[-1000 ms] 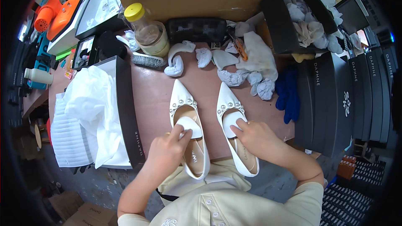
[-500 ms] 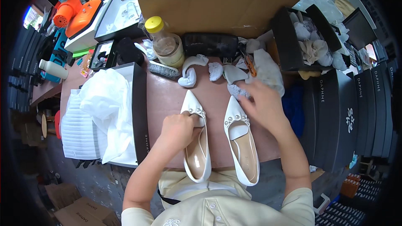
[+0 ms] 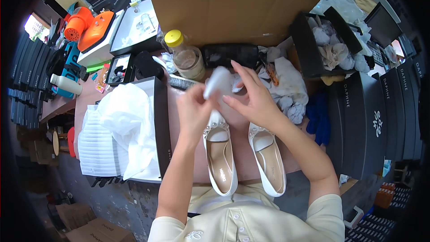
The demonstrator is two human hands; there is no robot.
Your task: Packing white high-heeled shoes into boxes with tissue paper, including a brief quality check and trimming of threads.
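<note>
Two white pointed flat shoes with pearl trim lie side by side, toes away from me: the left shoe (image 3: 230, 183) and the right shoe (image 3: 278, 182). White padding shows inside both toe openings. Above the left shoe's toe, my left hand (image 3: 192, 110) pinches a white piece (image 3: 218, 82), smeared by motion; its exact kind cannot be made out. My right hand (image 3: 257, 103) hovers just right of that piece, thumb and fingers spread, holding nothing. It partly covers the right shoe's toe.
At left, an open shoe box (image 3: 162, 121) holds white tissue (image 3: 127, 107). Beyond my hands stand a yellow-lidded jar (image 3: 188, 60), a brush (image 3: 181, 83) and a black case (image 3: 230, 55). A white cloth (image 3: 289, 78), crumpled paper (image 3: 294, 111) and stacked black boxes (image 3: 358, 125) are at right.
My left hand has left the left shoe's opening and moved forward, now with the white piece. My right hand has come inward from the right. The view has shifted slightly.
</note>
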